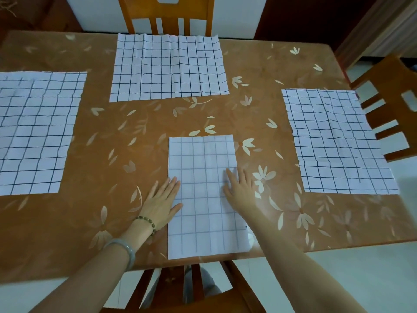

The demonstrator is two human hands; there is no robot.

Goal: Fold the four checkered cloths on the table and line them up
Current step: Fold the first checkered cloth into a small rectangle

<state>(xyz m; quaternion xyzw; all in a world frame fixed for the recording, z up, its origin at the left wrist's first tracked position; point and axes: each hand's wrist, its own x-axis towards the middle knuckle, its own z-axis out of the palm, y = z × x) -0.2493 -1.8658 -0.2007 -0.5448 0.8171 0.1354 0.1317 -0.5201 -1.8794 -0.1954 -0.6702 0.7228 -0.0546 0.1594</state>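
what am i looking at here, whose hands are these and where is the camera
There is no machine here: one camera worn on a person's head looks down at their own two bare hands. On the table lie four checkered cloths. Three are spread flat: the far cloth, the left cloth and the right cloth. The near cloth is narrower and seems folded once. The left hand and the right hand lie flat on its side edges, fingers straight, pressing it; neither holds anything.
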